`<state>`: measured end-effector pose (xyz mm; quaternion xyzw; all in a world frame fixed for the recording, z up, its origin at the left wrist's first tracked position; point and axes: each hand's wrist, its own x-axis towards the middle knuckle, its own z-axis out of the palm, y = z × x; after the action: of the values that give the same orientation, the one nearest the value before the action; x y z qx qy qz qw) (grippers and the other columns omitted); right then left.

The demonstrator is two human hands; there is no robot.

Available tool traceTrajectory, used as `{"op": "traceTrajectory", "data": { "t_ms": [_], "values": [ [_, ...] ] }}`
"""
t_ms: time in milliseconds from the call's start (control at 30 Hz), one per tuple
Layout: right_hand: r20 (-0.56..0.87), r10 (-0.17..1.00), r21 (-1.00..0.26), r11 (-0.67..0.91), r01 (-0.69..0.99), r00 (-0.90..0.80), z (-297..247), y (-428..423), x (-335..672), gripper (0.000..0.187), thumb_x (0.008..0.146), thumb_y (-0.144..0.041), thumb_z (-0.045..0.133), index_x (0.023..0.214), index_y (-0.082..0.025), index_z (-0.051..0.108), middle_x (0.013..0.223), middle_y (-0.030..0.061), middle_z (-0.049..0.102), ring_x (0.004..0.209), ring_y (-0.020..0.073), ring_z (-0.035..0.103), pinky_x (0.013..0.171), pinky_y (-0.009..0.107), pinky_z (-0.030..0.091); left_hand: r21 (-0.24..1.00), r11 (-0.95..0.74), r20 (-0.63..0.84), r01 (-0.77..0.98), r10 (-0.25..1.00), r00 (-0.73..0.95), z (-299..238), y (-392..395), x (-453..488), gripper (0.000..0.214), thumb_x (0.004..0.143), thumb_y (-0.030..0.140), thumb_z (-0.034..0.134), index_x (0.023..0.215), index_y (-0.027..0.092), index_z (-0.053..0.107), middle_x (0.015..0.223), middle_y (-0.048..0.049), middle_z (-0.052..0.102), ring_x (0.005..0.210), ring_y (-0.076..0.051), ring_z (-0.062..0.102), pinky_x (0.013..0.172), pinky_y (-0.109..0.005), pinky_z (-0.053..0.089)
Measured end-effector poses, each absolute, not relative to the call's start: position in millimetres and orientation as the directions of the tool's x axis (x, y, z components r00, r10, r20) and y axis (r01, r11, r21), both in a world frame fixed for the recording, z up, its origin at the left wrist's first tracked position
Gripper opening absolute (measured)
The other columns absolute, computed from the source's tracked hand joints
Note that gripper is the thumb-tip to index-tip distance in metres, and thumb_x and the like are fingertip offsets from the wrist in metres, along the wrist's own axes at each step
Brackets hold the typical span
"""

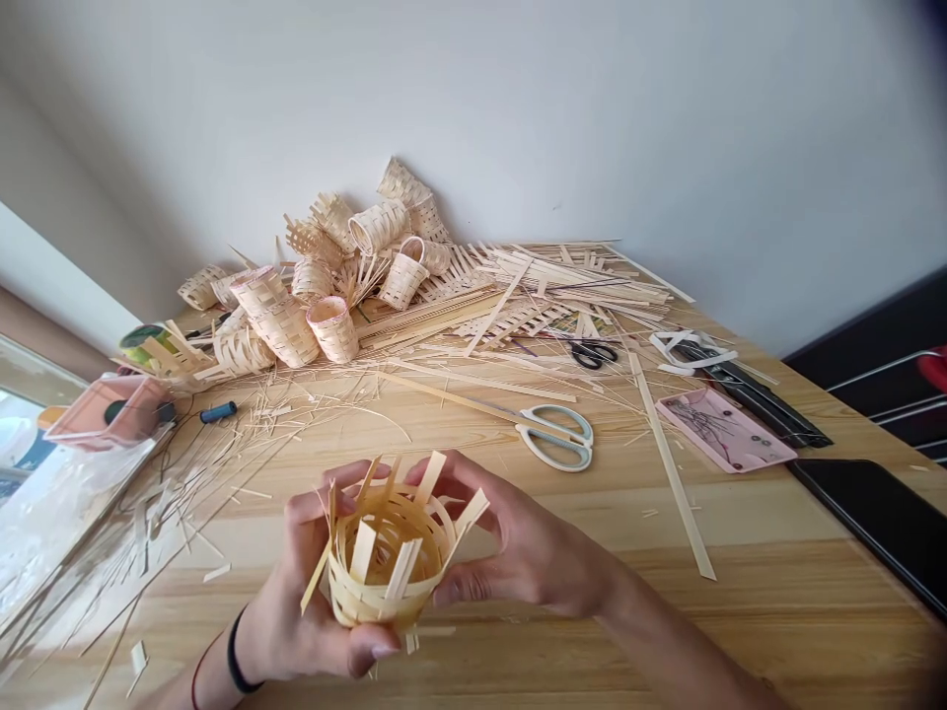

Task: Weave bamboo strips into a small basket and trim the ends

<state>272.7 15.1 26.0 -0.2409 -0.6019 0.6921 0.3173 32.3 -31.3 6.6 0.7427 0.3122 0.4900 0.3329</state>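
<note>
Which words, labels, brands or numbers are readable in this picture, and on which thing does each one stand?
No word, brand or number can be read. The pink tray shows dark marks, too small to tell if they are print. The half-woven basket and the pale-handled scissors show no readable text.

Place: you're at a home craft table, set up as a small basket-weaving workspace.
12 o'clock: a heap of woven bamboo baskets (318,276) against a white wall (592,128).
1 o'clock: pale-handled scissors (556,439) among loose strips.
10 o'clock: a bright window (30,444).
Underfoot of it all: a pine plank table (740,602).
</note>
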Motion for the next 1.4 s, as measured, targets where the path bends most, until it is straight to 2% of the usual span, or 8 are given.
{"op": "traceTrajectory", "data": {
  "t_ms": [167, 400, 600, 700, 800, 867, 1033, 1400],
  "values": [
    [0.056, 0.719, -0.982, -0.086, -0.168, -0.693, 21.5, 14.8, 272.9, 0.056, 0.08, -0.031, 0.092, 0.125, -0.025, 0.06, 0.126, 0.0056, 0.067, 0.12, 0.0226, 0.063, 0.109, 0.04, 0.048, 0.791, -0.596, 0.539, 0.139, 0.786, 0.303, 4.3, -29.1, 31.7, 0.062, 0.095, 0.052, 0.071, 0.144, 0.031, 0.04, 0.14, -0.0178, 0.054, 0.132, -0.036, 0.066, 0.099, -0.051, 0.066],
    [0.076, 0.742, -0.972, -0.092, -0.214, -0.667, 18.4, 17.0, 270.5, 0.056, 0.075, -0.033, 0.098, 0.118, -0.025, 0.062, 0.114, 0.001, 0.062, 0.109, 0.0183, 0.059, 0.107, 0.036, 0.044, 0.753, -0.645, 0.616, 0.134, 0.761, 0.201, 0.9, -26.4, 34.9, 0.074, 0.083, 0.054, 0.085, 0.139, 0.028, 0.045, 0.134, -0.0123, 0.06, 0.119, -0.031, 0.069, 0.095, -0.04, 0.065],
    [0.076, 0.759, -0.971, -0.09, -0.219, -0.646, 24.1, 14.8, 270.2, 0.051, 0.077, -0.035, 0.097, 0.111, -0.024, 0.061, 0.112, 0.0, 0.059, 0.108, 0.0177, 0.06, 0.103, 0.034, 0.046, 0.751, -0.642, 0.617, 0.156, 0.766, 0.182, -4.1, -26.0, 32.8, 0.075, 0.083, 0.054, 0.085, 0.141, 0.029, 0.045, 0.138, -0.0123, 0.058, 0.12, -0.03, 0.066, 0.094, -0.04, 0.063],
    [0.077, 0.741, -0.97, -0.098, -0.22, -0.667, 21.6, 14.4, 270.8, 0.061, 0.071, -0.036, 0.1, 0.115, -0.025, 0.06, 0.114, 0.0005, 0.061, 0.111, 0.0196, 0.06, 0.106, 0.037, 0.045, 0.794, -0.598, 0.568, 0.109, 0.794, 0.217, -3.8, -28.7, 32.6, 0.077, 0.081, 0.059, 0.085, 0.14, 0.029, 0.046, 0.137, -0.0125, 0.057, 0.118, -0.032, 0.067, 0.092, -0.042, 0.064],
    [0.075, 0.706, -0.966, -0.123, -0.227, -0.705, 17.6, 13.9, 270.9, 0.088, 0.062, -0.041, 0.104, 0.134, -0.028, 0.054, 0.13, 0.0055, 0.06, 0.126, 0.0255, 0.058, 0.111, 0.043, 0.044, 0.881, -0.473, 0.454, -0.007, 0.841, 0.294, -3.1, -32.8, 34.2, 0.08, 0.079, 0.065, 0.083, 0.141, 0.032, 0.044, 0.138, -0.0119, 0.055, 0.122, -0.036, 0.067, 0.095, -0.047, 0.063],
    [0.075, 0.675, -0.965, -0.137, -0.225, -0.734, 15.4, 13.6, 270.4, 0.099, 0.058, -0.046, 0.105, 0.14, -0.03, 0.051, 0.137, 0.0078, 0.058, 0.132, 0.028, 0.055, 0.114, 0.045, 0.043, 0.914, -0.398, 0.398, -0.076, 0.85, 0.344, -2.9, -34.6, 35.1, 0.081, 0.078, 0.067, 0.083, 0.141, 0.036, 0.042, 0.14, -0.0113, 0.054, 0.127, -0.039, 0.064, 0.097, -0.05, 0.061],
    [0.075, 0.651, -0.966, -0.142, -0.218, -0.755, 13.2, 13.5, 269.6, 0.093, 0.057, -0.048, 0.105, 0.133, -0.03, 0.055, 0.133, 0.0069, 0.058, 0.13, 0.0278, 0.055, 0.113, 0.045, 0.043, 0.938, -0.32, 0.346, -0.134, 0.844, 0.41, -1.2, -35.1, 34.4, 0.078, 0.079, 0.066, 0.083, 0.138, 0.037, 0.042, 0.14, -0.0115, 0.054, 0.126, -0.042, 0.065, 0.093, -0.053, 0.061],
    [0.141, 0.64, -0.97, -0.065, -0.236, -0.756, 12.3, 13.7, 269.3, 0.084, 0.053, -0.053, 0.105, 0.118, -0.03, 0.057, 0.127, 0.0044, 0.053, 0.122, 0.0251, 0.05, 0.11, 0.043, 0.042, 0.952, -0.228, 0.298, -0.204, 0.843, 0.447, 7.8, -34.5, 38.8, 0.081, 0.07, 0.062, 0.092, 0.132, 0.031, 0.05, 0.13, -0.0097, 0.057, 0.117, -0.035, 0.067, 0.091, -0.044, 0.062]
  ]
}}
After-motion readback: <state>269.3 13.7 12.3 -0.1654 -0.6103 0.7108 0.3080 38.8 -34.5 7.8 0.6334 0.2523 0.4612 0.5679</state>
